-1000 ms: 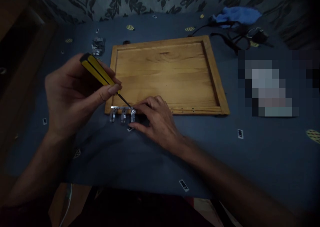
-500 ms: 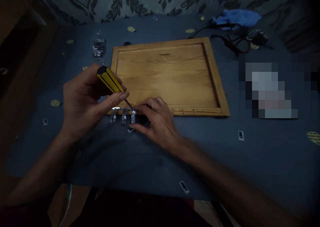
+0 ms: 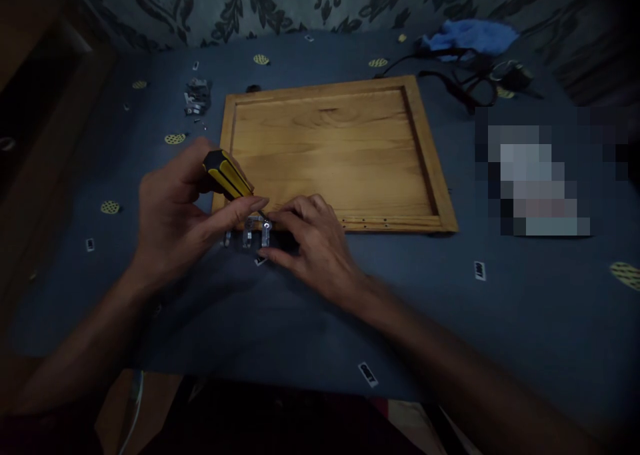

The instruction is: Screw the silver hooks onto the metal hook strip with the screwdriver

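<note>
A yellow and black screwdriver [image 3: 227, 177] is gripped in my left hand [image 3: 175, 208], its handle slanting up and to the left. The shaft points down at a silver metal clip [image 3: 266, 233] on the front edge of a framed wooden board [image 3: 325, 148]. My right hand [image 3: 315, 241] has its fingertips around that clip, thumb at its lower end and index finger at its upper end. Two more metal clips [image 3: 247, 232] sit along the same edge to the left, the farthest partly hidden by my left hand. Small dark holes dot the edge right of my right hand.
Behind my left hand lie several loose metal clips [image 3: 197, 97] and tiny screws [image 3: 198, 121]. At the back right are a blue cloth [image 3: 467, 38] and dark glasses [image 3: 465, 91]. A pixelated patch [image 3: 540, 181] covers something on the blue tablecloth [image 3: 410, 308].
My left hand and the screwdriver have moved slightly right and down toward the clip, and less of the shaft shows. My right hand stays in place.
</note>
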A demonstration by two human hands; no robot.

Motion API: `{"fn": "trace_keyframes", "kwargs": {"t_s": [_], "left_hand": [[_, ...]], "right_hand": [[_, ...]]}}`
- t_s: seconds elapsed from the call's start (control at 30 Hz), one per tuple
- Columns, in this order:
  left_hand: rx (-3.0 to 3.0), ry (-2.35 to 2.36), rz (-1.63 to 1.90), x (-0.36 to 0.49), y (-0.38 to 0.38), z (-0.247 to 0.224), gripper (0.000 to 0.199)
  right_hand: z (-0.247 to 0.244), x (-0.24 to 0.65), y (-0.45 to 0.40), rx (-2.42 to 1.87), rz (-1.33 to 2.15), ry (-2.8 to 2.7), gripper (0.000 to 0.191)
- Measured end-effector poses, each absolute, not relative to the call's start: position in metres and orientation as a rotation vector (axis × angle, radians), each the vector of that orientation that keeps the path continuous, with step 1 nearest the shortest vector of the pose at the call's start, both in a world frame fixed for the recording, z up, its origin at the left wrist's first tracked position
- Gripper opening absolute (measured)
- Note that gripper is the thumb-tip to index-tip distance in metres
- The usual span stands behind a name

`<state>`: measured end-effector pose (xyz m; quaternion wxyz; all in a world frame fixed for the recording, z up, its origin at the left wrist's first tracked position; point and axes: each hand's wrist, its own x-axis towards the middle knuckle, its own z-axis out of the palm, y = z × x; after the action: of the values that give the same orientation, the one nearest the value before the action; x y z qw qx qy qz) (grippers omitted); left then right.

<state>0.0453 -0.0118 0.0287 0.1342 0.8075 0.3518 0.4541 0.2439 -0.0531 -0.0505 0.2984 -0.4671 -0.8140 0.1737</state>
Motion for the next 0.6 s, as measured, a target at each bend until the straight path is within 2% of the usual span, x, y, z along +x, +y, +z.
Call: {"fn": "trace_keyframes", "kwargs": {"t_s": [0.33, 0.6], "left_hand": [[2.277, 1.109, 1.177, 0.044, -0.021, 0.032, 0.015], [2.246, 1.078, 1.074, 0.040, -0.022, 0.038, 0.020]], "right_hand": [[-0.049, 0.245, -0.053, -1.228, 0.486, -2.168, 0.046], [-0.049, 0.246, -0.053, -1.227, 0.505, -2.170, 0.045]]}}
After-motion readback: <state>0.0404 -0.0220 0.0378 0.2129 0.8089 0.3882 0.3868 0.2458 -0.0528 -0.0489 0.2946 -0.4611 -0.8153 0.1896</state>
